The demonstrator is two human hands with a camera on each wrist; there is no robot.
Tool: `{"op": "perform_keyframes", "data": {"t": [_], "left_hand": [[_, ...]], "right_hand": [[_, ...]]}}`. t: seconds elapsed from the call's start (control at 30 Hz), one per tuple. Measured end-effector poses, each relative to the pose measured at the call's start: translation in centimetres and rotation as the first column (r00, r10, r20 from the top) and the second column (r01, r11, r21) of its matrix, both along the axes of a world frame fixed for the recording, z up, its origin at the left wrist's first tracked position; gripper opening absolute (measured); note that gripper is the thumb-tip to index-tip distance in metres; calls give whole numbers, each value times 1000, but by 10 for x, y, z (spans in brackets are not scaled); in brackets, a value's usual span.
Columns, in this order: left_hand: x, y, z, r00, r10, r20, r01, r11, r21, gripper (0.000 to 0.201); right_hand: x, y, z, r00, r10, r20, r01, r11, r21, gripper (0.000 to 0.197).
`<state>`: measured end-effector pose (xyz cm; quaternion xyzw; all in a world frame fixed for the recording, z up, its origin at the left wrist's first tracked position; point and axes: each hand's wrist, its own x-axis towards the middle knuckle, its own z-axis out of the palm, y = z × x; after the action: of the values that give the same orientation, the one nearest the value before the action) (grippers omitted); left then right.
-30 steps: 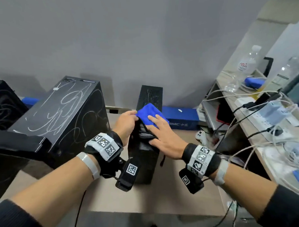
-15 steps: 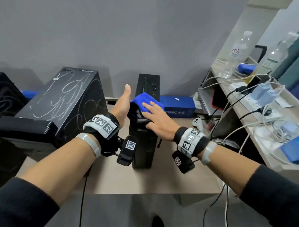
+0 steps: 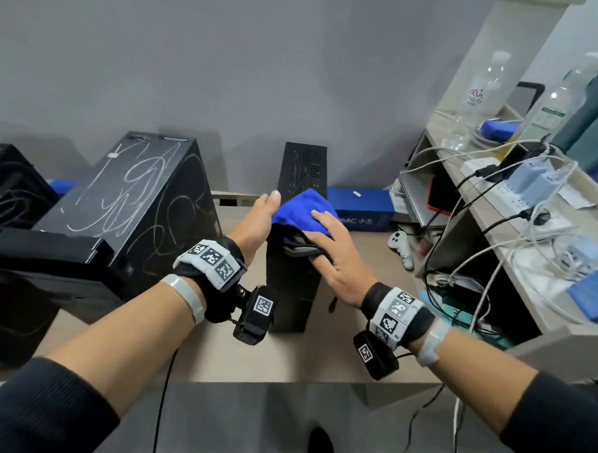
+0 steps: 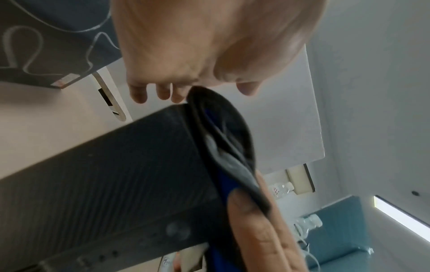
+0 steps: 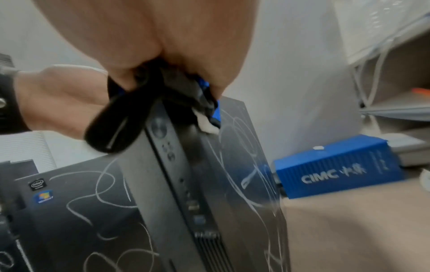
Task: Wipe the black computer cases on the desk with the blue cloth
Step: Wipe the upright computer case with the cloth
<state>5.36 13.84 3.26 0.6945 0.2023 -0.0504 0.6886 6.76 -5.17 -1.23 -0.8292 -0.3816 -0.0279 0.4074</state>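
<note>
A slim black computer case (image 3: 293, 288) stands upright mid-desk. The blue cloth (image 3: 300, 209), dark on its underside, lies bunched over the case's top front. My right hand (image 3: 333, 259) presses flat on the cloth with its fingers spread, and its thumb runs down the front edge. My left hand (image 3: 259, 221) lies against the case's left side with straight fingers, touching the cloth's edge. The left wrist view shows the cloth (image 4: 223, 132) draped over the case (image 4: 116, 184). A big black case (image 3: 132, 206) covered in white scribbles sits to the left, and another black case (image 3: 5, 191) is at the far left.
A blue CIMC box (image 3: 362, 213) lies behind the slim case against the wall. A white game controller (image 3: 399, 246) is to its right. The right-hand shelf holds a power strip (image 3: 515, 189), tangled cables and plastic bottles (image 3: 480, 91). The desk's front edge (image 3: 297, 373) is close to me.
My left hand let go of the cloth's edge, opened, and now lies straight along the case's left side. My right hand has stayed pressed on the cloth atop the slim case.
</note>
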Motion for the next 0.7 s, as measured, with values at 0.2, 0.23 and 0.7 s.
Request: {"op": "perform_keyframes", "data": {"t": [0.2, 0.23, 0.7], "left_hand": [[-9, -11, -5, 993, -77, 94, 45, 950, 309, 63], [-10, -6, -8, 992, -90, 92, 45, 910, 412, 63], [-15, 11, -25, 955, -284, 86, 158, 732, 663, 62]], "right_hand": [[-28, -14, -11, 971, -234, -43, 238, 948, 212, 33], [-31, -12, -12, 972, -226, -65, 234, 952, 199, 34], [-36, 18, -29, 911, -336, -239, 393, 882, 259, 22]]}}
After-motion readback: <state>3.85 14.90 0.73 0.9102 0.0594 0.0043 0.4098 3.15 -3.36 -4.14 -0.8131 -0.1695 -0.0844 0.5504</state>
